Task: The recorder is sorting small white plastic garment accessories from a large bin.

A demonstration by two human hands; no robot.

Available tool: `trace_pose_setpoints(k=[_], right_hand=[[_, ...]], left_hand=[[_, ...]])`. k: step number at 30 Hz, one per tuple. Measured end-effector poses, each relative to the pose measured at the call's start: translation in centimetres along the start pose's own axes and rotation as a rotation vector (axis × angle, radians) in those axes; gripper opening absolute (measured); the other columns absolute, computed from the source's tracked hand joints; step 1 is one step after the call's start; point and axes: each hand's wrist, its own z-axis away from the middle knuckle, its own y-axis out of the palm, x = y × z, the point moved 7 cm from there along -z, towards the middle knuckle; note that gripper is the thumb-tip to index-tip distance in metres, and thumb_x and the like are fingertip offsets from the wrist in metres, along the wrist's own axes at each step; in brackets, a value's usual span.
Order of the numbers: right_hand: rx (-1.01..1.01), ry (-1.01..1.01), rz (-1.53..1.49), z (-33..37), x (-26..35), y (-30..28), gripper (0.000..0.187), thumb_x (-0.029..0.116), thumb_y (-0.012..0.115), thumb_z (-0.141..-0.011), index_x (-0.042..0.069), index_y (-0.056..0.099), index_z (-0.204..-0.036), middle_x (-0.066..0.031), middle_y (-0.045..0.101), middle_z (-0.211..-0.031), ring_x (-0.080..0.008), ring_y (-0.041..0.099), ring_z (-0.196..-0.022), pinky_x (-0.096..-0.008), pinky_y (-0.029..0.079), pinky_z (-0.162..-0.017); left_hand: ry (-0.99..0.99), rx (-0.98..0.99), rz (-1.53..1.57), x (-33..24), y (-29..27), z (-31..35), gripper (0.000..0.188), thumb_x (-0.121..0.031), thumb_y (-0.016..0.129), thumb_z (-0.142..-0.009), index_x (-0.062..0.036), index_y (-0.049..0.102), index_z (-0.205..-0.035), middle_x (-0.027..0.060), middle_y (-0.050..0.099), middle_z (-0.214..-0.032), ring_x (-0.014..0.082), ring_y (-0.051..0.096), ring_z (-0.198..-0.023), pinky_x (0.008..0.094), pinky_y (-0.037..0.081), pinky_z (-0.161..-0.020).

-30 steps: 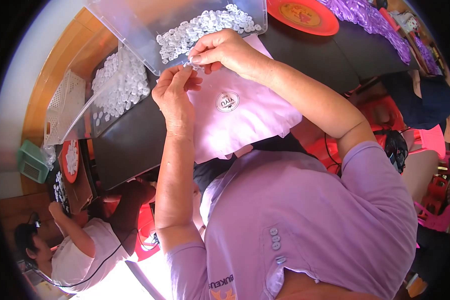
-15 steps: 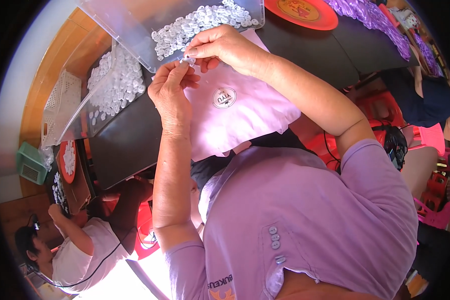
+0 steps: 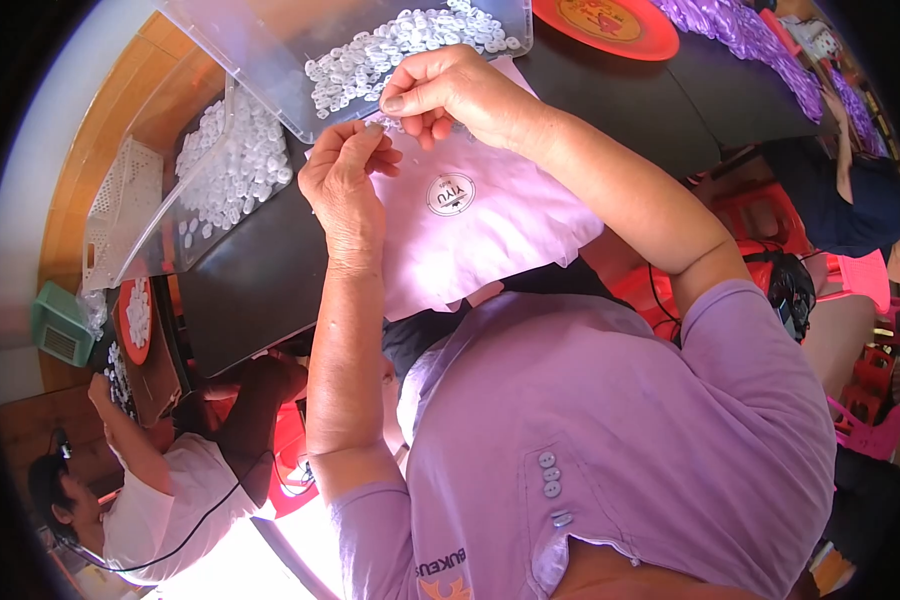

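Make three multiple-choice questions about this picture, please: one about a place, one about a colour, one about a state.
1. Where does the pale pink cloth lie?
A. On the dark table, under both hands
B. Inside the clear tray
C. On the round plate

2. What colour is the round plate at the top edge?
A. Green
B. Red-orange
C. Blue

3. How are the two hands?
A. Flat and open on the cloth
B. Raised together, fingertips pinching something small
C. One hidden under the table

Key: 1 A, the cloth spreads over the dark table below the hands. 2 B, the plate is red-orange. 3 B, the left hand and the right hand meet at their fingertips beside the clear tray of small white pieces.
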Motion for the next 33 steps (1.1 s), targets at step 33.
trace_pose_setpoints(k=[33], right_hand=[[-0.042, -0.212, 0.098, 0.0, 0.7, 0.5, 0.017, 0.008, 0.067, -0.085, 0.004, 0.068, -0.102, -0.0043, 0.068, -0.086, -0.0109, 0.066, -0.075, -0.0224, 0.05, -0.064]], left_hand=[[0.004, -0.044, 0.039, 0.1, -0.4, 0.0, 0.014, -0.006, 0.062, -0.085, 0.0067, 0.06, -0.091, 0.0114, 0.062, -0.074, 0.0201, 0.06, -0.061, 0.03, 0.047, -0.056]])
